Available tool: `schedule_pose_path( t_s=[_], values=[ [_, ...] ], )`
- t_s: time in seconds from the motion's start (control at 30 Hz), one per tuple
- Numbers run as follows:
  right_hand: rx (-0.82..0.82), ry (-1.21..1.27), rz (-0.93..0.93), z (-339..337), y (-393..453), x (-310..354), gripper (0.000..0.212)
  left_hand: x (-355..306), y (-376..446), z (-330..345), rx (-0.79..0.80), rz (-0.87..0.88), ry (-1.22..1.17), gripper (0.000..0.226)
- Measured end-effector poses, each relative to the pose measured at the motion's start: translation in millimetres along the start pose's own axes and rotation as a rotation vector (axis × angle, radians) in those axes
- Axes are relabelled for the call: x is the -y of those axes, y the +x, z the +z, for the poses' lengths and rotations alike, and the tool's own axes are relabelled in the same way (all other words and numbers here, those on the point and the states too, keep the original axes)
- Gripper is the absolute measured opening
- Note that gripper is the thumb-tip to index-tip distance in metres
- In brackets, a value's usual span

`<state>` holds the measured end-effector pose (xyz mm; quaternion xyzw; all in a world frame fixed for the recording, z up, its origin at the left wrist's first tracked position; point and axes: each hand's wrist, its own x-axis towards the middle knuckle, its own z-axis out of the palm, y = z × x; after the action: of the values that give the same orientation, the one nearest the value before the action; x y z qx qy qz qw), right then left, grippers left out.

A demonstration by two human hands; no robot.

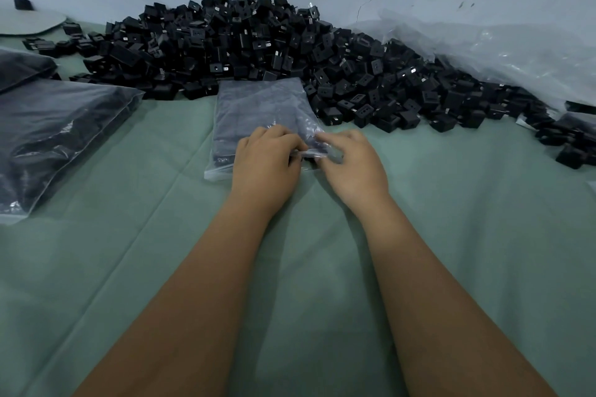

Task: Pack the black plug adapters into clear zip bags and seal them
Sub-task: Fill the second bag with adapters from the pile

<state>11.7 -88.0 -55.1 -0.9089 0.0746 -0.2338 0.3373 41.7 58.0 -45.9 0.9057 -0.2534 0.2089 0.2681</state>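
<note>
Head view: both hands meet at the near edge of a filled clear zip bag point(258, 113) lying in the middle of the green-covered surface point(451, 203). Left hand point(266, 159) and right hand point(353, 164) have their fingers curled, pinching the bag's zip strip between them. Just beyond, a large heap of black plug adapters point(258, 42) lies against the wall. More filled bags point(54, 135) rest far left.

No text, label, brand or number can be read on anything in view.
</note>
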Motion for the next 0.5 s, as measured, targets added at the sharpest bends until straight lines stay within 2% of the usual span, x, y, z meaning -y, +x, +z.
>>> schedule_pose_path(
  t_s=[0.1,0.3,0.43,0.5],
  values=[
    [0.048,-0.013,-0.011,3.0,5.6,-1.0,0.035,0.6,0.0,1.2,-0.068,-0.041,0.028,0.026],
    [0.07,-0.067,-0.018,3.2,5.7,-2.2,0.039,2.0,0.3,0.7,-0.013,-0.071,0.049,0.026],
    [0.044,0.097,0.047,-0.1,3.7,-0.9,0.039,0.0,-2.3,-2.7,-0.098,-0.037,0.028,0.016],
    [0.034,0.199,0.091,-2.0,2.1,-0.8,0.039,-1.1,-2.4,-3.9,-0.092,-0.012,0.017,0.013]
  ],
)
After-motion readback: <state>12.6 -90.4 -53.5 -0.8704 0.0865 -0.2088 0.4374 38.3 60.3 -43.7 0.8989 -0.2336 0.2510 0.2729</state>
